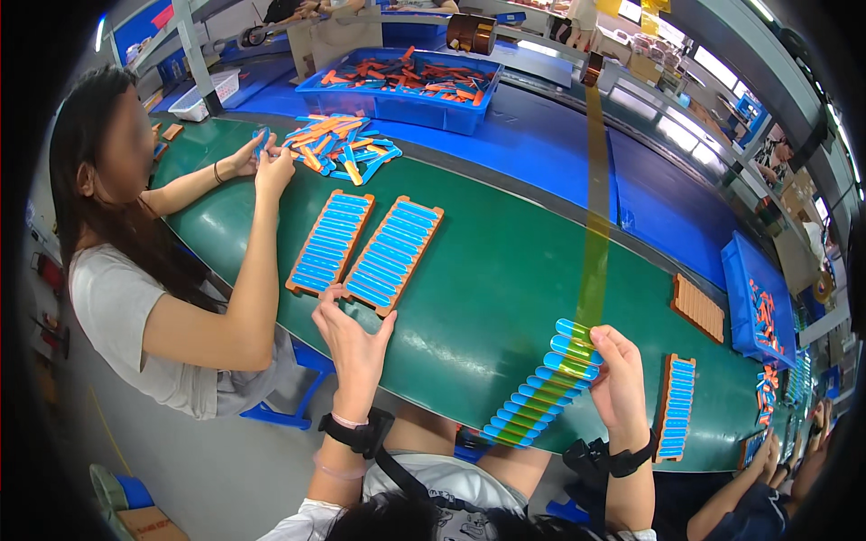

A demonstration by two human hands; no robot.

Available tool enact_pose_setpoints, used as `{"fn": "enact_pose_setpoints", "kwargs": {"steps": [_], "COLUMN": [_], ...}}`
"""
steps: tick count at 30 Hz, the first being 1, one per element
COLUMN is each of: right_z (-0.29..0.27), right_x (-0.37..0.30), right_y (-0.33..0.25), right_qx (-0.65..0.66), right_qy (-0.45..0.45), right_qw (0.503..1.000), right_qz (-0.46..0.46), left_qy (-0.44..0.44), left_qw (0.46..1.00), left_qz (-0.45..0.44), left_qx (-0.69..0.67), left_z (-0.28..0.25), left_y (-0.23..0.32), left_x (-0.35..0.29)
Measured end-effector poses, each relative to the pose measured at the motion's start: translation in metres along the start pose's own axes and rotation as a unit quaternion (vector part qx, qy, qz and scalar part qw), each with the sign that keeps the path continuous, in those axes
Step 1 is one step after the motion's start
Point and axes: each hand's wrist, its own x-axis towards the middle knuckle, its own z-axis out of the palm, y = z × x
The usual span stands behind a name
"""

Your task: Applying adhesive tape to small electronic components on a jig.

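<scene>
My right hand (619, 374) pinches the edge of a row of blue flat sticks (541, 394), which hangs slanting at the table's near edge. Yellow transparent tape (593, 225) runs along the row's middle and stretches up to a roll (592, 69) at the back. With thumb and fingers, my left hand (354, 347) grips the near end of an orange slotted tray (414, 273) filled with blue sticks. Just left of it lies a second filled tray (301, 281); my fingers come close to its near corner.
A co-worker (135, 243) at left handles a blue piece beside a loose heap of blue and orange sticks (343, 144). Behind stands a blue bin (406, 108) of sticks. Toward the right are a bare tray (698, 308), a filled tray (676, 408) and another bin (735, 298).
</scene>
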Motion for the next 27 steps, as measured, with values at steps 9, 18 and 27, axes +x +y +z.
{"fn": "enact_pose_setpoints", "kwargs": {"steps": [9, 18, 27], "right_z": [0.002, 0.003, -0.004], "right_x": [-0.003, -0.008, -0.093], "right_y": [-0.003, 0.005, 0.056], "right_qx": [-0.02, -0.037, -0.137], "right_qy": [0.037, 0.035, 0.084], "right_qw": [0.999, 0.992, 0.987], "right_qz": [-0.034, -0.114, -0.008], "left_qy": [-0.005, -0.097, -0.278], "left_qw": [0.999, 0.993, 0.947], "left_qz": [0.033, 0.03, 0.145], "left_qx": [0.008, -0.058, -0.074], "left_z": [0.008, 0.007, -0.008], "left_y": [0.029, 0.055, 0.018], "left_x": [-0.029, -0.05, -0.004]}}
